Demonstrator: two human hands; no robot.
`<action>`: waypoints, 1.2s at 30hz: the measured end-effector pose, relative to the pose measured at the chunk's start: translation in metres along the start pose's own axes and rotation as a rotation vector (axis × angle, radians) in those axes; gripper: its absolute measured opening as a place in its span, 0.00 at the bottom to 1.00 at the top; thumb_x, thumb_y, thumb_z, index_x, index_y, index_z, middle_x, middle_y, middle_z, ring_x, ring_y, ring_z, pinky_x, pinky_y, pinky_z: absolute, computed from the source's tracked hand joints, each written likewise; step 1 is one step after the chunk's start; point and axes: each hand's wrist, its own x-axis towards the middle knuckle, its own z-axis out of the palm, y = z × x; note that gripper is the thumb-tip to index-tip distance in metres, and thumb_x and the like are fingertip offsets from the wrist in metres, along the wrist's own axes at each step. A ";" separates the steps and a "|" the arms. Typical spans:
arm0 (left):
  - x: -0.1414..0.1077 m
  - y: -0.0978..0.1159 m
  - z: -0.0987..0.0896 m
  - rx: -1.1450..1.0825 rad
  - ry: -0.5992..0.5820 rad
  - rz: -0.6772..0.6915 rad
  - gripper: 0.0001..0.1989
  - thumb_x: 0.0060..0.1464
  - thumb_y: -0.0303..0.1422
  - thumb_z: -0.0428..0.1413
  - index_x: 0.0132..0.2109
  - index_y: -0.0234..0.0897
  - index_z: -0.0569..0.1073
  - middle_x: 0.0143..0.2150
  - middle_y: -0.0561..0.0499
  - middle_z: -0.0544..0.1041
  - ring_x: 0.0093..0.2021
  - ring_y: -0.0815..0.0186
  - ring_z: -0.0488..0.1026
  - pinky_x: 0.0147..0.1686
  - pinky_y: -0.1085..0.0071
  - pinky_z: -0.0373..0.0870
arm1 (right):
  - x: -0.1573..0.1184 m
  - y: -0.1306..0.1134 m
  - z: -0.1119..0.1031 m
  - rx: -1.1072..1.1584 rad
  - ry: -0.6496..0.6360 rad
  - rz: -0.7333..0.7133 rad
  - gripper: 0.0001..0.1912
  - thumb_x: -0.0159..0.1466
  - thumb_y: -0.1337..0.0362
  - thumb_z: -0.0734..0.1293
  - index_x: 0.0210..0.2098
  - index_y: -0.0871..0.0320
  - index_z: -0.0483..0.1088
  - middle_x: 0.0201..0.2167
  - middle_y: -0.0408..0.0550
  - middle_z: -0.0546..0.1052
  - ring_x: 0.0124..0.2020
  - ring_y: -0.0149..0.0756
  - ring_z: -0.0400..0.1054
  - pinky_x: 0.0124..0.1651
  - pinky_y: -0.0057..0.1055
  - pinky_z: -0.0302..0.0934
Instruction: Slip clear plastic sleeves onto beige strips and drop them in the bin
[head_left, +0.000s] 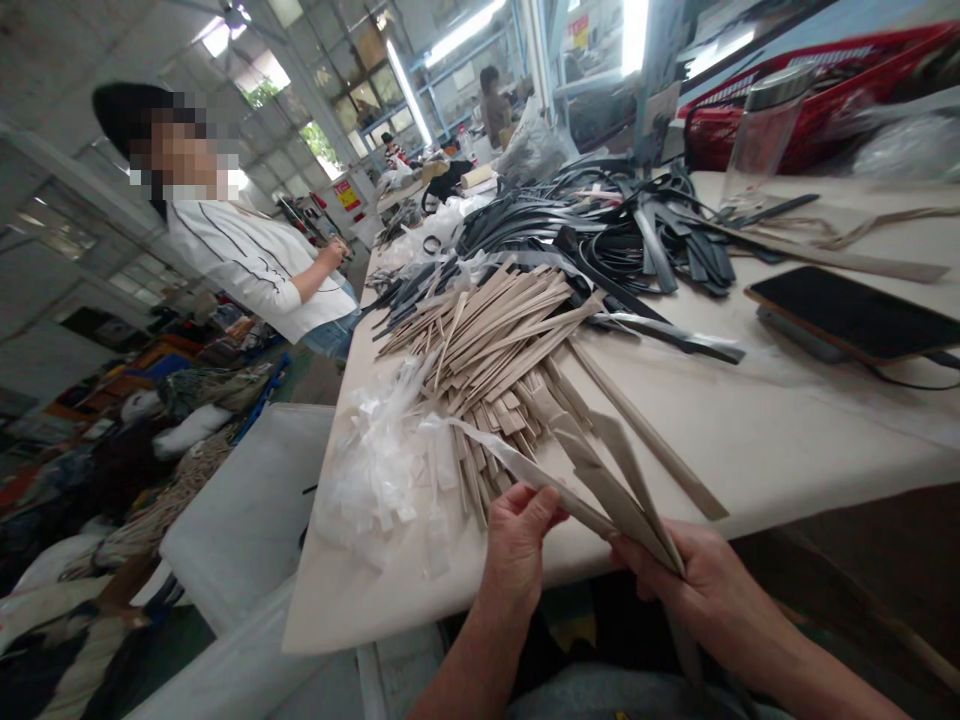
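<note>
Right hand (pixel 701 580) closed around several flat beige strips (pixel 600 480), held at the near edge of a cream-covered bench (pixel 787 430); left hand (pixel 519 525) pinching a pale translucent ribbon (pixel 499 450) alongside them. Beyond: a heap of loose beige strips (pixel 495 345).

Beige flat strips (pixel 616 488), fanned out, tilted over bench edge; clear plastic film (pixel 491 443) trails off one.

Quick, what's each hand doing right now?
Left hand: closed, pinching a pale strip.
Right hand: closed around several beige strips.
</note>
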 end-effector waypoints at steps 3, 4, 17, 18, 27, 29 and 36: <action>0.004 0.013 -0.009 0.070 0.042 0.084 0.14 0.41 0.40 0.68 0.32 0.33 0.80 0.31 0.47 0.80 0.32 0.67 0.74 0.37 0.72 0.69 | 0.003 0.002 -0.004 0.110 -0.117 0.030 0.22 0.65 0.47 0.59 0.30 0.56 0.73 0.24 0.46 0.76 0.27 0.41 0.72 0.30 0.31 0.63; 0.005 0.017 -0.013 0.088 0.054 0.110 0.14 0.42 0.40 0.68 0.32 0.33 0.80 0.31 0.47 0.81 0.32 0.67 0.74 0.37 0.73 0.69 | 0.003 0.004 -0.005 0.131 -0.149 0.029 0.22 0.65 0.46 0.59 0.31 0.56 0.74 0.26 0.47 0.78 0.28 0.42 0.72 0.31 0.31 0.63; 0.000 0.010 -0.002 -0.010 -0.015 0.187 0.18 0.46 0.41 0.65 0.43 0.37 0.80 0.38 0.48 0.80 0.38 0.66 0.73 0.43 0.71 0.67 | 0.020 -0.001 0.014 0.071 -0.042 0.005 0.29 0.64 0.42 0.56 0.21 0.55 0.71 0.17 0.45 0.73 0.21 0.38 0.67 0.25 0.31 0.59; 0.002 0.009 -0.003 -0.023 0.007 0.202 0.16 0.47 0.41 0.65 0.41 0.36 0.80 0.36 0.48 0.80 0.37 0.67 0.73 0.42 0.72 0.67 | 0.022 -0.001 0.016 0.077 -0.037 0.004 0.28 0.64 0.42 0.56 0.21 0.55 0.71 0.17 0.45 0.73 0.21 0.39 0.68 0.26 0.31 0.59; -0.004 0.009 -0.006 -0.092 0.033 0.223 0.21 0.44 0.42 0.66 0.43 0.33 0.79 0.35 0.45 0.79 0.35 0.63 0.75 0.38 0.69 0.70 | 0.027 0.002 0.030 0.076 -0.016 -0.077 0.28 0.65 0.43 0.56 0.21 0.55 0.71 0.17 0.44 0.72 0.20 0.37 0.67 0.24 0.29 0.59; -0.005 0.012 -0.009 -0.104 0.104 0.268 0.18 0.46 0.41 0.65 0.40 0.33 0.80 0.36 0.45 0.80 0.36 0.64 0.75 0.39 0.70 0.71 | 0.025 0.004 0.033 0.055 -0.019 -0.093 0.28 0.65 0.44 0.56 0.20 0.55 0.71 0.16 0.44 0.72 0.20 0.36 0.67 0.25 0.29 0.59; -0.016 0.005 -0.012 -0.147 -0.059 0.156 0.19 0.47 0.40 0.65 0.44 0.33 0.79 0.34 0.45 0.80 0.32 0.65 0.75 0.35 0.70 0.71 | 0.025 0.001 0.037 0.064 0.001 -0.134 0.25 0.65 0.45 0.58 0.22 0.55 0.71 0.18 0.43 0.73 0.20 0.37 0.68 0.25 0.28 0.61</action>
